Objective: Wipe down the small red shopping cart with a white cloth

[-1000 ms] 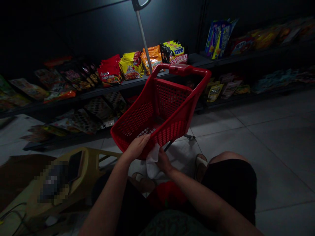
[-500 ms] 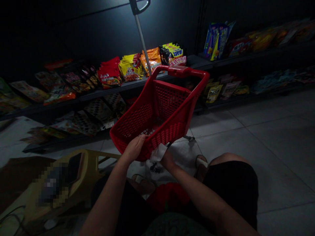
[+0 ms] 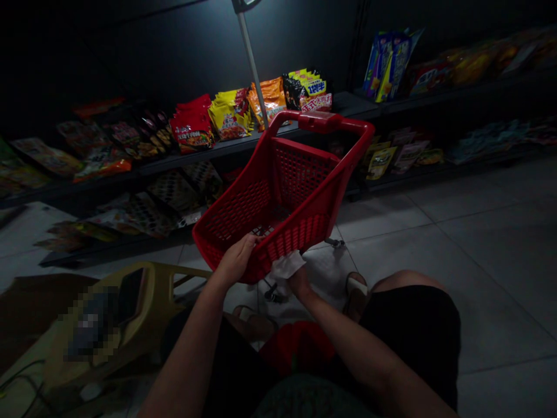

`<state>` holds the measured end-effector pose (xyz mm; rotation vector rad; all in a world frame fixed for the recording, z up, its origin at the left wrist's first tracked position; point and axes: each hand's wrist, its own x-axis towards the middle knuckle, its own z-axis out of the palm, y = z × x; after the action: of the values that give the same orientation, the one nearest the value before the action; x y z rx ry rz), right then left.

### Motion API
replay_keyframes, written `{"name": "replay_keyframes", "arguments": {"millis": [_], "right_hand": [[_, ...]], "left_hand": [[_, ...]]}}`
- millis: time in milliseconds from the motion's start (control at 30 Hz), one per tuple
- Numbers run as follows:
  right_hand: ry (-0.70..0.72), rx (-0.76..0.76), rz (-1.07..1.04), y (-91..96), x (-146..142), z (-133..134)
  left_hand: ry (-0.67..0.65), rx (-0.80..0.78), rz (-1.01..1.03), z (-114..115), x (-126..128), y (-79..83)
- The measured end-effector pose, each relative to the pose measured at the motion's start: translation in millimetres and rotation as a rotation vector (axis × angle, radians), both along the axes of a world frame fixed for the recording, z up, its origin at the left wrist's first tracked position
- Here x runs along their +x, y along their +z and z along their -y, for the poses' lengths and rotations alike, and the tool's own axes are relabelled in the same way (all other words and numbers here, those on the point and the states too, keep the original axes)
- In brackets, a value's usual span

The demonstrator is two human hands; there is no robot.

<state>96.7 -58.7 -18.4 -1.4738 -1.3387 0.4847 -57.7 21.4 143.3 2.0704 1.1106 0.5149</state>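
Note:
A red plastic shopping cart (image 3: 300, 232) with perforated sides stands before me, its handle on the far side. My left hand (image 3: 237, 259) is closed over the cart's near rim, fingers hooked inside the basket. My right hand (image 3: 298, 281) pinches a white cloth or wipe (image 3: 288, 265) and presses it against the outside of the near wall, low down. The fingertips of my right hand are partly hidden behind the cloth. A dark caster wheel (image 3: 272, 294) shows under the basket.
Shelves with snack packets (image 3: 228, 116) run behind the cart. To my left stands a yellowish plastic stool (image 3: 161, 284) bearing a phone (image 3: 131, 295) and a blurred-out item. A metal pole (image 3: 252, 64) rises behind the cart. My knees and sandalled feet flank the cart's near end.
My right hand has shifted slightly right and up along the cart's wall with the white cloth, which now looks more spread out. My left hand keeps its hold on the rim.

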Motion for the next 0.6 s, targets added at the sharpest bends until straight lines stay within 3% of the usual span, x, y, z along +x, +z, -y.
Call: {"name": "replay_keyframes", "arguments": {"millis": [133, 233, 333, 467, 600], "right_hand": [[-0.092, 0.098, -0.051, 26.0, -2, -10], [0.044, 0.197, -0.076, 40.0, 1, -15], [0.113, 0.12, -0.145, 23.9, 7, -12], [-0.011, 0.042, -0.243, -1.9, 9, -9], [-0.112, 0.073, -0.24, 15.6, 13, -21]], "left_hand": [[0.005, 0.004, -0.011, -4, -4, -3.5], [-0.008, -0.017, -0.008, -4, -4, -4.4], [-0.004, -0.024, -0.009, -3, -3, -2.5], [0.026, -0.031, -0.02, -3, -3, -0.9], [0.009, -0.029, -0.035, -5, -4, -3.9]]}}
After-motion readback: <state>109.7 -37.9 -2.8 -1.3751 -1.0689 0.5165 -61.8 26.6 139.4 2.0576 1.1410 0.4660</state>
